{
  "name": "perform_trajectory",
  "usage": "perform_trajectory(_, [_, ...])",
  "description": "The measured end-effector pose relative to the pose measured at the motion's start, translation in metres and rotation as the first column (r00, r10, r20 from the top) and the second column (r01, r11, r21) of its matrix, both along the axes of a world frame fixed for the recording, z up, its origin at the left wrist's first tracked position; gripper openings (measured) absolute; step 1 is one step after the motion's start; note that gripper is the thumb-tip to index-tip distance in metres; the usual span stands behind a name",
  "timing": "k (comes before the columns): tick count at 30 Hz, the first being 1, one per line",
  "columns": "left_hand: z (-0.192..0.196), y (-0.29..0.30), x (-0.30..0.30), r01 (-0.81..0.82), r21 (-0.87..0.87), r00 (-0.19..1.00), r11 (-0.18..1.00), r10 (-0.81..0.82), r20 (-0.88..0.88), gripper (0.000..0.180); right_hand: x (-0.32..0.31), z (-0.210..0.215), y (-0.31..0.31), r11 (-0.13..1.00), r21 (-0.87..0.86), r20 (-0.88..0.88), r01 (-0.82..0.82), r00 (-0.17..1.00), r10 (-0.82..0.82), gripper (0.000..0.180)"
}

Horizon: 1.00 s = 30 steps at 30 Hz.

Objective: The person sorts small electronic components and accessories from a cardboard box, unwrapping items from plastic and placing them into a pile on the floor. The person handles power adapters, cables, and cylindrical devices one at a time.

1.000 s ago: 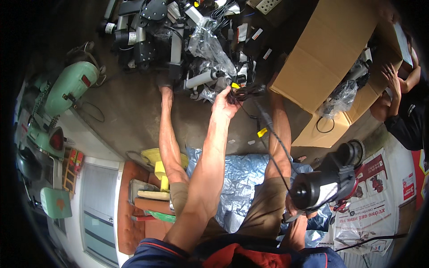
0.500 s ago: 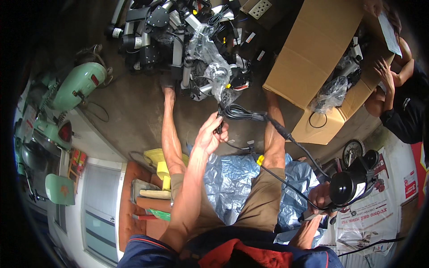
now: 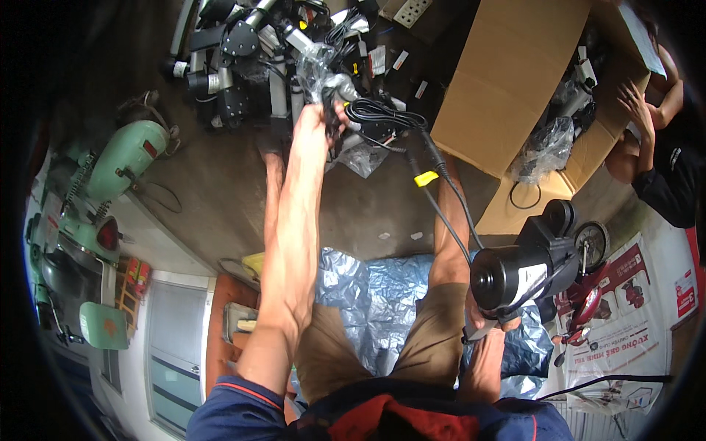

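My right hand (image 3: 485,320) grips a linear actuator (image 3: 507,278) with a black cylindrical motor and a white label, held up at the lower right. From it a black cable with a yellow tag (image 3: 426,178) runs up to a coiled cable bundle (image 3: 386,112). My left hand (image 3: 318,121) is stretched forward, closed around the end of that bundle. Its fingers are partly hidden by the cable and clear plastic. Just beyond lies a heap of similar actuators (image 3: 241,38), with silver tubes, black housings and a clear plastic bag (image 3: 315,65).
An open cardboard box (image 3: 507,81) at the right holds more actuators. Beside it another person's hand (image 3: 634,103) rests near the flap. A silvery-blue sheet (image 3: 390,294) lies between my legs. A green scooter (image 3: 129,158) stands left, a power strip (image 3: 412,12) at the far side.
My left hand has reached forward to the heap, carrying the cable bundle. My right hand has brought the actuator up and to the left, turning it.
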State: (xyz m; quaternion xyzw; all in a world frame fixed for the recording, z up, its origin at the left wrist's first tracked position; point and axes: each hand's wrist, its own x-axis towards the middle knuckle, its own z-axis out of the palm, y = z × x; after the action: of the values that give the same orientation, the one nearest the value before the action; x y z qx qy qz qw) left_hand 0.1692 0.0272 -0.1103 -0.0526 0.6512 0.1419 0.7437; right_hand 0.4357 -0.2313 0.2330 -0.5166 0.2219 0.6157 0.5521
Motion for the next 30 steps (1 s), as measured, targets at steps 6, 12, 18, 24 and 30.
perform_trajectory(6, [0.079,-0.084,-0.039,-0.507,-0.173,0.861,0.845,0.485,-0.153,0.03,0.009,-0.004,0.001,0.999,0.019,0.03,0.044,0.999,-0.044,0.069])
perform_trajectory(12, [0.063,-0.131,-0.094,0.472,-0.088,0.699,0.877,-0.433,-0.569,0.027,0.012,-0.043,0.001,0.998,0.067,-0.106,0.019,0.994,-0.011,0.075])
perform_trajectory(18, [-0.003,-0.075,-0.117,0.713,0.11,0.573,0.693,-0.486,-0.66,0.018,-0.045,-0.098,-0.01,0.994,0.1,-0.096,0.041,0.995,-0.031,0.073])
perform_trajectory(24, [0.033,0.009,-0.061,0.555,0.378,0.832,0.741,-0.496,-0.251,0.011,-0.065,-0.12,0.026,0.999,0.013,-0.132,0.034,0.991,-0.032,0.068])
perform_trajectory(30, [0.141,-0.03,-0.072,0.421,0.262,0.907,0.868,-0.403,-0.124,0.026,-0.062,-0.098,-0.005,0.996,-0.088,-0.151,-0.031,0.988,0.017,0.071])
